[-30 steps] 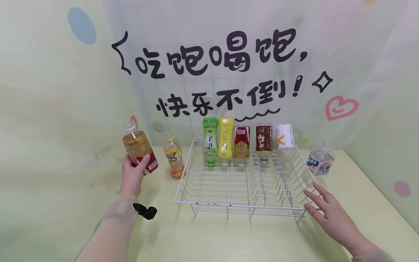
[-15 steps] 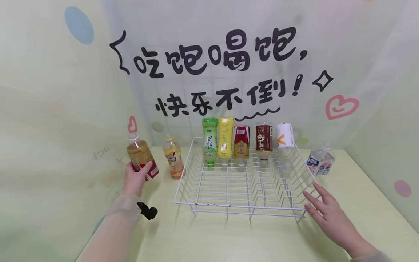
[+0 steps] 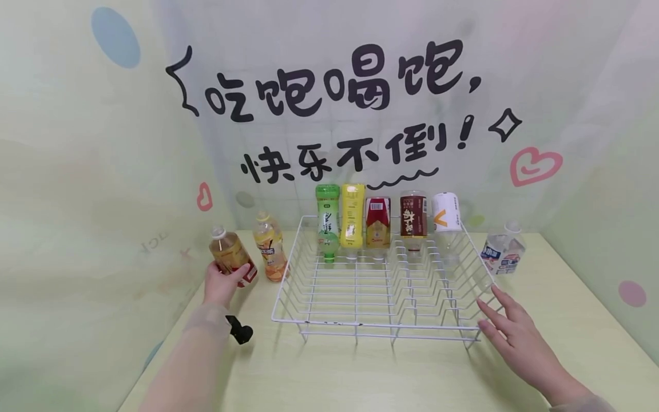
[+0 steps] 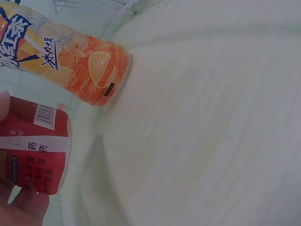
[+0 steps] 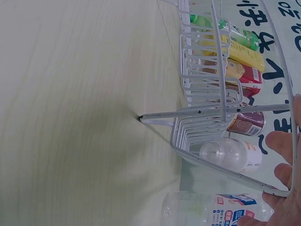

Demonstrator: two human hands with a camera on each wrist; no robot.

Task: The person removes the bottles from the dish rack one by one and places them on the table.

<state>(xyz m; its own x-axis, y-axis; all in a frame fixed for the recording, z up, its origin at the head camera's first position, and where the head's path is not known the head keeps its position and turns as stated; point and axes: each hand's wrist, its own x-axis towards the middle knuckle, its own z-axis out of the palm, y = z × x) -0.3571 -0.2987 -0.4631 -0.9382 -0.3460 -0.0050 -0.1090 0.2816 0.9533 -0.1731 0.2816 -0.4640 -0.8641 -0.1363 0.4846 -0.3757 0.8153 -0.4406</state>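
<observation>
The left hand (image 3: 222, 284) gripped a tilted red bottle (image 3: 230, 250), just brought down beside an orange bottle (image 3: 271, 250) and seemingly nearer the rack (image 3: 325, 324). The right hand (image 3: 521, 342) rested loosely, empty, against the rack's side; five upended bottles (image 3: 352, 214) stood inside

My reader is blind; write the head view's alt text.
A person's left hand holds a red-and-gold bottle beside an orange bottle; their right hand is at the corner of a white rack holding five upside-down bottles.
</observation>
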